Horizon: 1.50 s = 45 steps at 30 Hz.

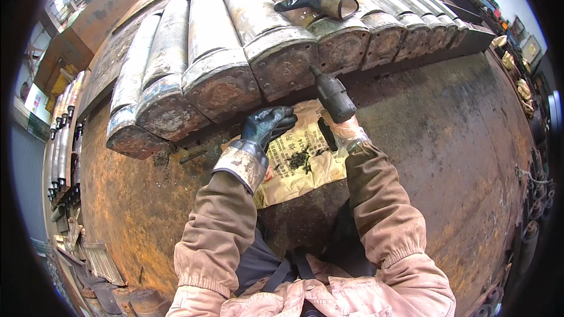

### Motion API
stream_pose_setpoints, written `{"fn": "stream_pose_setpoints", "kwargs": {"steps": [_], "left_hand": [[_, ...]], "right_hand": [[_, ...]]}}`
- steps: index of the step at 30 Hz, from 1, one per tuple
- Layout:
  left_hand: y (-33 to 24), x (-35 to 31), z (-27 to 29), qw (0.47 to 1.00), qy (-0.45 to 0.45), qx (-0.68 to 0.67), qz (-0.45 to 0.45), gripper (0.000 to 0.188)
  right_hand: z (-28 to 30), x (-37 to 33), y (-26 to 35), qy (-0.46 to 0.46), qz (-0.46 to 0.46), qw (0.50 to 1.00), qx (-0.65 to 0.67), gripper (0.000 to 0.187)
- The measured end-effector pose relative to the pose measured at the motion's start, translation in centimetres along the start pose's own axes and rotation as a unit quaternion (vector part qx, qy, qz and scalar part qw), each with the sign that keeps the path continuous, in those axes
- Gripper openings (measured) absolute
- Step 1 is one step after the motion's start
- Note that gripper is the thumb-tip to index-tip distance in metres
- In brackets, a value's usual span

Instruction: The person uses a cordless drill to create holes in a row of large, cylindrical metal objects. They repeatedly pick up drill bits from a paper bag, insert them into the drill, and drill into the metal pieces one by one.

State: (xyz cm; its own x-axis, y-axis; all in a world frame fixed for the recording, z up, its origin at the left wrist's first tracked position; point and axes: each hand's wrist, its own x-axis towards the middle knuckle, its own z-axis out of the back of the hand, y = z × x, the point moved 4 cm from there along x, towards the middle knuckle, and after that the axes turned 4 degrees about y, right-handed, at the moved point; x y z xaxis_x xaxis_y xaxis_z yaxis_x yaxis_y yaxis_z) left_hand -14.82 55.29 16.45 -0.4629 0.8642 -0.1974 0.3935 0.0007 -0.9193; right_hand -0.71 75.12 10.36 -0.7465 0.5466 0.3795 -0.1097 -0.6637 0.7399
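Observation:
My bare right hand (346, 131) grips a dark pistol-grip power driver (336, 97). Its narrow nose points up and left, at or close to the end face of a metal cylinder (283, 66); I cannot tell whether they touch. My left hand (267, 128) wears a dark coated glove with a pale, stained cuff. Its fingers are curled together, and anything inside them is hidden. Beneath both hands lies a creased yellow sack (302, 182) with a patch of small dark pieces (299, 158) on it. A matching loose glove (314, 1) rests on top of the cylinders.
Several grey metal cylinders (214, 23) lie side by side along the far side of the rusty steel table (446, 158). A short rod (192, 155) lies near the left ones. Racked rods (61, 147) stand at the left, with dark parts (531, 232) at the right.

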Motion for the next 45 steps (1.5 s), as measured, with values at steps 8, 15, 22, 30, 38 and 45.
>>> {"fn": "stream_pose_setpoints", "kwargs": {"steps": [8,15,22,30,38,45], "left_hand": [[-0.5,-0.3,-0.2,1.0,0.004,-0.007,0.014,0.036],[0.0,0.2,-0.6,0.999,0.001,-0.014,0.033,0.033],[0.7,0.0,0.9,0.999,0.029,-0.019,0.024,0.036],[0.2,0.5,-1.2,0.999,-0.014,-0.045,0.002,0.034],[1.3,2.9,-3.7,0.99,0.009,-0.13,0.056,0.054],[1.3,3.1,-7.7,0.97,0.103,-0.211,0.057,0.061]], "right_hand": [[0.7,0.6,1.5,-0.019,0.0,1.0,-0.009,0.024],[4.7,0.2,3.1,0.02,-0.046,0.998,0.049,0.037],[5.9,2.0,9.4,0.097,0.007,0.989,-0.115,0.047],[4.7,-2.3,5.9,0.09,-0.187,0.91,0.359,0.041],[5.5,-5.9,8.9,0.103,-0.198,0.865,0.45,0.037],[4.6,-8.8,11.2,0.153,-0.226,0.818,0.506,0.041]]}}
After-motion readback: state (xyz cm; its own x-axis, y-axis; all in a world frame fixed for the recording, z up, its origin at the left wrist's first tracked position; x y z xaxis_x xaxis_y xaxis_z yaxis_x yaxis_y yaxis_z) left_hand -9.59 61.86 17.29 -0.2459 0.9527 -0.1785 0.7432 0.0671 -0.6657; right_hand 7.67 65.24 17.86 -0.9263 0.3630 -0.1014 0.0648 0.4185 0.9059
